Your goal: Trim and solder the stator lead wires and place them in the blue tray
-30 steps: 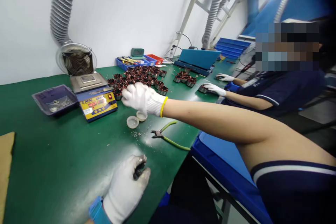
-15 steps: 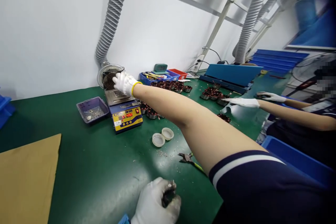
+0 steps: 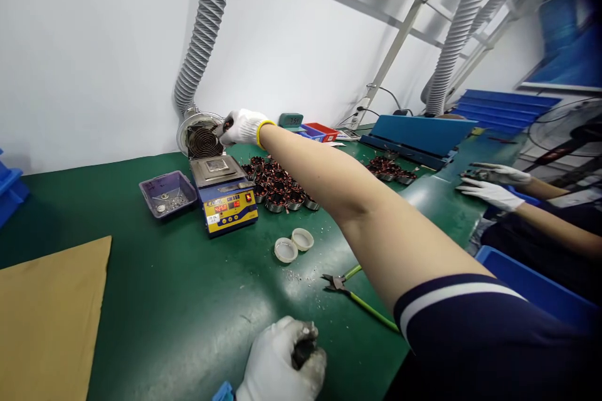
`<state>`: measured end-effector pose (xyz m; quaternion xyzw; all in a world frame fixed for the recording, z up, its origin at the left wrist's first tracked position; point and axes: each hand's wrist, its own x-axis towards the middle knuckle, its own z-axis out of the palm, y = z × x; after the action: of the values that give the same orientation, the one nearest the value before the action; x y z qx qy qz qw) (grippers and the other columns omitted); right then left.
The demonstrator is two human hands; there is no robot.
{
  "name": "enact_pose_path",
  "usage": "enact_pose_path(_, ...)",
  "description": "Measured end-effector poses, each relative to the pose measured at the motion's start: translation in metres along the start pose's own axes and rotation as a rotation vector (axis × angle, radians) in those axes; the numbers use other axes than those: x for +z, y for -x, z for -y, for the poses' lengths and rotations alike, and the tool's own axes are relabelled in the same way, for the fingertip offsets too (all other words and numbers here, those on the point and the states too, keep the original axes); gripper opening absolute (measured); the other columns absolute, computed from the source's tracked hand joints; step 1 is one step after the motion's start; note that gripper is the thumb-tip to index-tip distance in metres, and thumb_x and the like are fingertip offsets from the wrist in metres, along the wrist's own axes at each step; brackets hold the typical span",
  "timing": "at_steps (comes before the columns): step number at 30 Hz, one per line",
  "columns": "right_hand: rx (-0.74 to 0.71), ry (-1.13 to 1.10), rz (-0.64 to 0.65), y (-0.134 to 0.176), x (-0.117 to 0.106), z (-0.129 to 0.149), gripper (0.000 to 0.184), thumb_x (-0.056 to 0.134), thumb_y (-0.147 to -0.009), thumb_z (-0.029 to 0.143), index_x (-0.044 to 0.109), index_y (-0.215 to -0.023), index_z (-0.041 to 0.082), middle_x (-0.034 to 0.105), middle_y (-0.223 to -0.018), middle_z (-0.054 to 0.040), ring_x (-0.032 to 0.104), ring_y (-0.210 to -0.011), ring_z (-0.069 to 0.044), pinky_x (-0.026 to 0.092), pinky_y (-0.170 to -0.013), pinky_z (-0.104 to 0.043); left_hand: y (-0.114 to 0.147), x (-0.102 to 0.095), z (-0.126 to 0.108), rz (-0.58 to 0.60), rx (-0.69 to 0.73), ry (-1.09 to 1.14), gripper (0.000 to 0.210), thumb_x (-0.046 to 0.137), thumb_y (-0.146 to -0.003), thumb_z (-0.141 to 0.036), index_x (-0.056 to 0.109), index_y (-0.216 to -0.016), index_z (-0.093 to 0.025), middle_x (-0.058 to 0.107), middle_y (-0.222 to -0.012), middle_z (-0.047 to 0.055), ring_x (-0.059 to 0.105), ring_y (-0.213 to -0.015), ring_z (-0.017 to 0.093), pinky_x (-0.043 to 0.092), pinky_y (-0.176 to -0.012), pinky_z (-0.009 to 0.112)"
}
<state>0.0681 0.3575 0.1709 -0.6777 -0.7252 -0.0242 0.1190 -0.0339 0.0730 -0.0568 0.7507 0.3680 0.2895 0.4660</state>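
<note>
My right hand (image 3: 242,128), in a white knit glove, is raised beside the round fume hood (image 3: 202,138) behind the solder pot. Its fingers are closed, with a small dark, greyish piece at the tips that I cannot identify. Below it is the blue and yellow solder pot (image 3: 230,212), with red digits and a square bright pool on its metal top. Near the front edge, my left hand (image 3: 277,363) rests on the green table, gloved and dark at the fingertips. Its fingers curl round something black that I cannot make out.
Copper-wound stators (image 3: 277,185) crowd the table behind my right arm. A purple tray (image 3: 168,195), two white cups (image 3: 286,250), green-handled cutters (image 3: 360,301) and brown cardboard (image 3: 51,319) lie about. At right, a co-worker's gloved hands (image 3: 491,191) are at work beside a blue bin (image 3: 531,282).
My right hand has moved right and slightly up, away from the hood and the pot top. My left hand is nearly still. The co-worker's nearer hand has moved right, away from the stators.
</note>
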Motion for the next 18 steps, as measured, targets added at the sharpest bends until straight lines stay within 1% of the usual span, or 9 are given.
enact_pose_path(2, -0.001, -0.093, 0.017, -0.004, 0.006, 0.001, 0.029, 0.060, -0.079, 0.037, 0.064, -0.098, 0.015, 0.061, -0.081, -0.0052, 0.056, -0.071, -0.014, 0.047, -0.063, -0.027, 0.000, 0.003, 0.001, -0.014, -0.004, 0.010, 0.020, 0.055, -0.070, -0.017, 0.068, -0.086, -0.018, 0.066, -0.076, 0.004, 0.062, -0.069, 0.019, 0.046, -0.063, 0.027)
enact_pose_path(4, -0.021, -0.155, 0.000, -0.008, 0.016, 0.004, 0.033, 0.059, -0.079, 0.041, 0.064, -0.096, 0.013, 0.062, -0.082, -0.0055, 0.057, -0.071, -0.014, 0.047, -0.064, -0.028, 0.000, 0.005, 0.002, -0.040, -0.010, 0.026, 0.021, 0.056, -0.070, -0.017, 0.069, -0.085, -0.018, 0.066, -0.075, 0.004, 0.062, -0.069, 0.019, 0.046, -0.062, 0.027)
enact_pose_path(8, -0.037, -0.190, -0.064, -0.010, 0.042, 0.013, 0.048, 0.066, -0.070, 0.045, 0.062, -0.105, 0.012, 0.063, -0.099, -0.0083, 0.059, -0.088, -0.018, 0.048, -0.078, -0.034, 0.001, 0.007, 0.002, -0.051, -0.021, 0.019, 0.019, 0.056, -0.068, -0.016, 0.069, -0.083, -0.019, 0.065, -0.073, 0.004, 0.062, -0.068, 0.020, 0.044, -0.061, 0.027)
enact_pose_path(10, -0.031, -0.194, -0.076, -0.008, 0.053, 0.016, 0.051, 0.068, -0.068, 0.043, 0.061, -0.108, 0.013, 0.063, -0.106, -0.0108, 0.060, -0.094, -0.022, 0.049, -0.083, -0.038, 0.001, 0.007, 0.001, -0.051, -0.026, 0.020, 0.019, 0.056, -0.068, -0.016, 0.069, -0.082, -0.018, 0.064, -0.073, 0.004, 0.061, -0.068, 0.020, 0.044, -0.062, 0.027)
enact_pose_path(12, -0.020, -0.202, -0.075, -0.004, 0.060, 0.018, 0.051, 0.068, -0.067, 0.042, 0.061, -0.108, 0.013, 0.064, -0.108, -0.0128, 0.061, -0.096, -0.026, 0.050, -0.084, -0.040, 0.001, 0.006, 0.000, -0.054, -0.027, 0.024, 0.019, 0.055, -0.068, -0.016, 0.069, -0.082, -0.018, 0.064, -0.073, 0.004, 0.061, -0.069, 0.020, 0.044, -0.062, 0.028)
enact_pose_path(15, -0.010, -0.236, -0.088, 0.000, 0.060, 0.016, 0.049, 0.069, -0.066, 0.041, 0.062, -0.106, 0.013, 0.065, -0.108, -0.0134, 0.062, -0.098, -0.028, 0.051, -0.086, -0.042, 0.000, 0.004, -0.003, -0.047, -0.035, 0.020, 0.019, 0.055, -0.069, -0.017, 0.069, -0.082, -0.019, 0.064, -0.073, 0.004, 0.061, -0.069, 0.020, 0.044, -0.063, 0.028)
enact_pose_path(18, -0.009, -0.296, -0.125, 0.008, 0.044, 0.011, 0.048, 0.068, -0.067, 0.043, 0.062, -0.106, 0.016, 0.066, -0.106, -0.0100, 0.062, -0.099, -0.026, 0.052, -0.086, -0.040, 0.000, 0.004, -0.004, -0.051, -0.046, 0.065, 0.019, 0.056, -0.068, -0.018, 0.069, -0.082, -0.018, 0.065, -0.076, 0.006, 0.062, -0.072, 0.021, 0.045, -0.065, 0.029)
